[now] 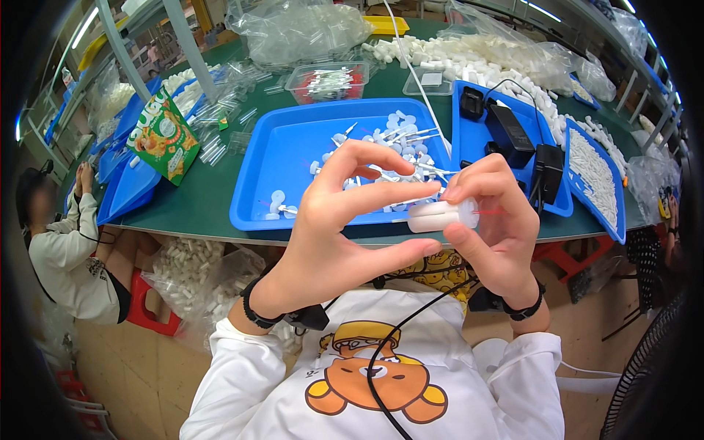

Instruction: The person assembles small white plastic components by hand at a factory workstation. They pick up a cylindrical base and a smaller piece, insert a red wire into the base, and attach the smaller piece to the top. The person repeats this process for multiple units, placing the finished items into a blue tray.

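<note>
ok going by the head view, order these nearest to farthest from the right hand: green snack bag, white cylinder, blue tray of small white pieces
1. White cylinder: in the right hand
2. Blue tray of small white pieces: to its right
3. Green snack bag: far left

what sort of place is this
Probably a workshop for hand assembly: a blue tray of small white parts and heaped white cylinders share a green worktable, with another person seated along it.

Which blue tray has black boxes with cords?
The rectangular blue plastic tray between the middle one and far-right one; only it holds black plastic adapters.
</note>
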Available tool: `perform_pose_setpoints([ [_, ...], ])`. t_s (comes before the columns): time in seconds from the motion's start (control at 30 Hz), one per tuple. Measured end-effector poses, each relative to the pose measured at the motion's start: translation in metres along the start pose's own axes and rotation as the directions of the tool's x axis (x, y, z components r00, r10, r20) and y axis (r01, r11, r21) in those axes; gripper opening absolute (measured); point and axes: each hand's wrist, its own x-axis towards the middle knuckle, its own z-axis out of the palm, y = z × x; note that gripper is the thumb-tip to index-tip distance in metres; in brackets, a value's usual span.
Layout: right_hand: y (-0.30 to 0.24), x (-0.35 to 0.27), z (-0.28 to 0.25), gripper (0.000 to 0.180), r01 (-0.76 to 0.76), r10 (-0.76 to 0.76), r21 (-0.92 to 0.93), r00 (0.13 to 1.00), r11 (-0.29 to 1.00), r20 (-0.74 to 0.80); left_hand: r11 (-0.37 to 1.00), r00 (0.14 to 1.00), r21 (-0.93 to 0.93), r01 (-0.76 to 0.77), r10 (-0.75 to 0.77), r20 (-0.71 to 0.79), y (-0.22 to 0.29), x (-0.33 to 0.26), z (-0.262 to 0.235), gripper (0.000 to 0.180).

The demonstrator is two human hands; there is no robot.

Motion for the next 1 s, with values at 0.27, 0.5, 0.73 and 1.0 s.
perform_pose_setpoints([
  [0.27, -0.001, 0.003, -0.001, 0.036, -0.015, 0.015, 0.014, 1.000, 1.000, 0.001, 0.999, 0.999, 0.014, -0.045, 0.045, 0.009, -0.005, -0.001, -0.001, 0.030],
  [0.5, -0.003, 0.003, -0.003, 0.040, -0.053, 0.055, -0.076, 0.998, 0.996, 0.027, 0.996, 0.998, 0.055, -0.065, 0.065, -0.004, -0.005, -0.002, -0.003, 0.031],
  [0.73, 0.002, -0.006, 0.005, 0.028, 0.066, -0.081, -0.180, 0.994, 0.981, -0.078, 0.996, 0.997, 0.055, -0.071, 0.071, 0.011, -0.003, -0.002, -0.002, 0.030],
  [1.0, -0.008, 0.017, -0.041, 0.009, 0.054, -0.241, -0.408, 0.873, 0.911, -0.424, 0.997, 0.995, 0.048, 0.061, -0.057, -0.084, -0.007, 0.006, -0.024, 0.023],
])
